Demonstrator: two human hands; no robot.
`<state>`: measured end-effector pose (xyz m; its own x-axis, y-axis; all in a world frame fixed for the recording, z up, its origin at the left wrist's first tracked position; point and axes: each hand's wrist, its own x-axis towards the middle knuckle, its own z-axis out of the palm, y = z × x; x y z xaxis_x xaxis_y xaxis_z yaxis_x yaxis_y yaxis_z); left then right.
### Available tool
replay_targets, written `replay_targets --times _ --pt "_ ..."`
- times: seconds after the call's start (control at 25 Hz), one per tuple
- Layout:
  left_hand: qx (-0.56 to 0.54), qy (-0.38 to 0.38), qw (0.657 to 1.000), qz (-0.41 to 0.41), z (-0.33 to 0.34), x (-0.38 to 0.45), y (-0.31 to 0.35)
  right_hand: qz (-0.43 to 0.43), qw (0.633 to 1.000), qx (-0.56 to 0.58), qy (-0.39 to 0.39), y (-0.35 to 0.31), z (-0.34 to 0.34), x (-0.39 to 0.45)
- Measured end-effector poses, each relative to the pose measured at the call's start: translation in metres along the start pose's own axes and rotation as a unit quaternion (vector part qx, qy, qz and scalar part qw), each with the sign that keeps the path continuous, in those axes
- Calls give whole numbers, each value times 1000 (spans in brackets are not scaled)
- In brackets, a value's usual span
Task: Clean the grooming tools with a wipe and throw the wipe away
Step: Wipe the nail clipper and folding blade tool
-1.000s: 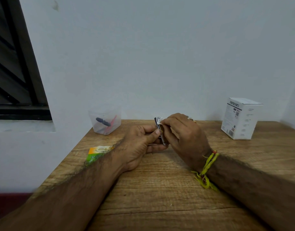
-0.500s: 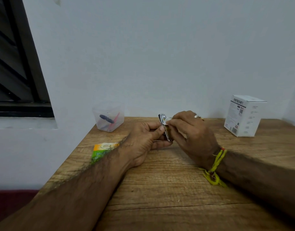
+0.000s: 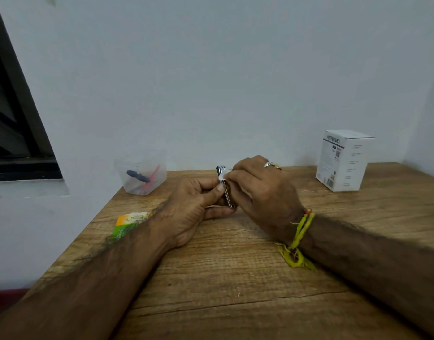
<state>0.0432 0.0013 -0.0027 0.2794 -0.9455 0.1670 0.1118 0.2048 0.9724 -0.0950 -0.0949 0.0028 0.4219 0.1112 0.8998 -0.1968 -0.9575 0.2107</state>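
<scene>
While the head camera looks down at the wooden table [image 3: 235,278], both hands work near the middle of its far edge. The left hand [image 3: 194,207] has its thumb and fingers curled tight around a small metal nail clipper [image 3: 225,186], holding it up on end. The right hand [image 3: 260,190] pinches a little white wipe [image 3: 223,173] against the clipper's top end. So the cleaning is under way (not finished, I think). More tools wait in the clear tub [image 3: 142,174] at the far left corner. I see no bin, and the wipe is not thrown away yet.
</scene>
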Motion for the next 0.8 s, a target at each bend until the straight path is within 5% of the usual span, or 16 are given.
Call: replay_targets --times 0.8 --pt "19 5 1000 -6 1 -1 2 -10 1000 5 -17 8 -5 -4"
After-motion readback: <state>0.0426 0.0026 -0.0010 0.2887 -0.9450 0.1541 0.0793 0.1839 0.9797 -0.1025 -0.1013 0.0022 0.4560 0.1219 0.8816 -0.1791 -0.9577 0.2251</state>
